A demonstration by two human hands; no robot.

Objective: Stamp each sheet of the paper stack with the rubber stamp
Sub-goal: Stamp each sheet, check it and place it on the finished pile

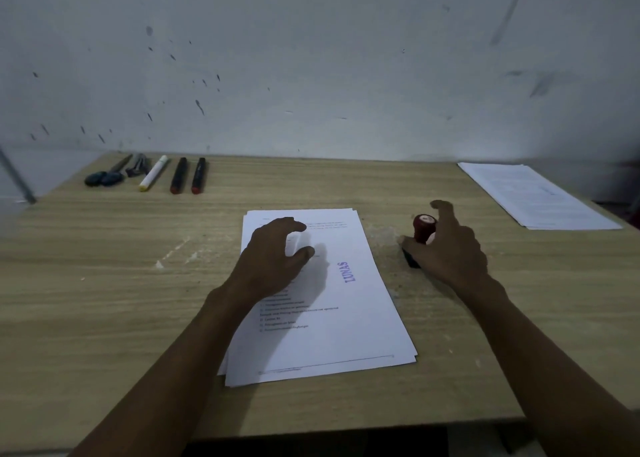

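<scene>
Right hand (446,245) loosely round the stamp (423,230), right of the paper stack (322,294); whether I truly grip it, I cannot tell.
Left hand (277,252) hovers curled, holding nothing. Top sheet is already marked; a careless lift could drag two sheets or smear ink.

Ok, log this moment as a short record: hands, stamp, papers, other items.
left hand: fingers curled loosely over the paper stack, holding nothing
right hand: around the stamp, fingers partly spread
stamp: upright, right of the stack, on a dark base on the table
top sheet: already bears a blue LUNAS mark
second pile: far right
far left: scissors, white marker, two black markers
</scene>
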